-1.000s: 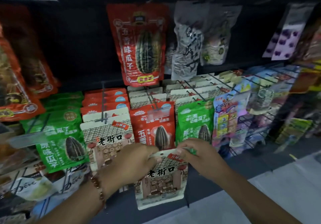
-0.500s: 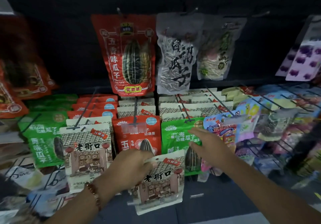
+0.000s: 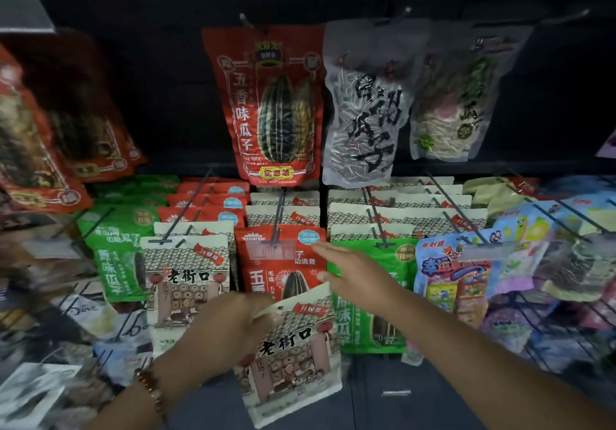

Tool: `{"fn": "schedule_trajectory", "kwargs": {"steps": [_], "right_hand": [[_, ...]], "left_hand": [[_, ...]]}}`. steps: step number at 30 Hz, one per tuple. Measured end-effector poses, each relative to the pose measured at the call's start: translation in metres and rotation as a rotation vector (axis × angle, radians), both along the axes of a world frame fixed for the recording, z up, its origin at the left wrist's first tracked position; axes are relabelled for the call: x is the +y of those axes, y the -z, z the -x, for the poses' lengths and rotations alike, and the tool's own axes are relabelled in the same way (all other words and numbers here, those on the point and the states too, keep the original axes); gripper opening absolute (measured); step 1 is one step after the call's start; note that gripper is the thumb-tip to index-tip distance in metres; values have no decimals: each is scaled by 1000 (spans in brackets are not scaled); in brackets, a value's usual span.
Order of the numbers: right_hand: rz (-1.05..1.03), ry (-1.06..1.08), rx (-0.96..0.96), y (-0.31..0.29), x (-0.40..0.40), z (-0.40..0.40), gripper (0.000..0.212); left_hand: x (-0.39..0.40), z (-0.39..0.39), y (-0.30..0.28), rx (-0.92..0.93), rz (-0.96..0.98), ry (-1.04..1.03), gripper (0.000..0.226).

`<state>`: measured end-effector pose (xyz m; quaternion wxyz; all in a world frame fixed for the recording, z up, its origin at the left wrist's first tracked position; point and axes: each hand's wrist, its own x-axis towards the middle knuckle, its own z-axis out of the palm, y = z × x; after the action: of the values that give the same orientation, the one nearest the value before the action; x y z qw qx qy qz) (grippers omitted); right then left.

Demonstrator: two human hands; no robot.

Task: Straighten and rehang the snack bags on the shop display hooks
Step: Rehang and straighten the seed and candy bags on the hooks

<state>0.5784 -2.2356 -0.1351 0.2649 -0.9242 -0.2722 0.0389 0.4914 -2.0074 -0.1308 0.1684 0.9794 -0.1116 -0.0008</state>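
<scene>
— White bag (image 3: 293, 359), where is it?
— Low and centre, pinched at its top edge by the left hand (image 3: 230, 326), long axis upright, tilted a little right.
— And the hook (image 3: 278, 219)?
— Above and slightly right of that grip, running out over the red bag (image 3: 280, 263).
— Right hand (image 3: 353, 273)?
— Nearer the hook; fingers spread, holding nothing, reaching at the red bag's top corner.

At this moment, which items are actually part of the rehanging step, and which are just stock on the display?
In play:
left hand gripping the white house-print bag
right hand reaching, fingers straight, toward the middle hook
small red bag on that hook

Just stock:
large red bag
grey bag
green bag
</scene>
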Motion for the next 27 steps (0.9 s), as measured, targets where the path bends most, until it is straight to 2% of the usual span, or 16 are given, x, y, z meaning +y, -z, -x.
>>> {"fn": "schedule_trajectory", "kwargs": {"steps": [4, 8, 11, 14, 18, 22, 27], "right_hand": [[75, 23, -182, -18, 30, -19, 59], [251, 49, -183, -20, 57, -48, 70], [359, 59, -194, -13, 73, -65, 55], [314, 104, -176, -10, 82, -76, 18], [280, 80, -153, -9, 80, -70, 1], [191, 69, -103, 1, 72, -54, 10], [87, 69, -171, 4, 65, -30, 17]], "left_hand": [[13, 8, -4, -23, -27, -20, 28], [19, 13, -8, -2, -87, -45, 25], [28, 16, -7, 22, -97, -84, 28], [34, 20, -7, 17, -106, -122, 37], [37, 27, -11, 14, -91, -138, 31], [46, 33, -9, 20, -101, -173, 31], [53, 37, -2, 2, -71, -211, 26]]}}
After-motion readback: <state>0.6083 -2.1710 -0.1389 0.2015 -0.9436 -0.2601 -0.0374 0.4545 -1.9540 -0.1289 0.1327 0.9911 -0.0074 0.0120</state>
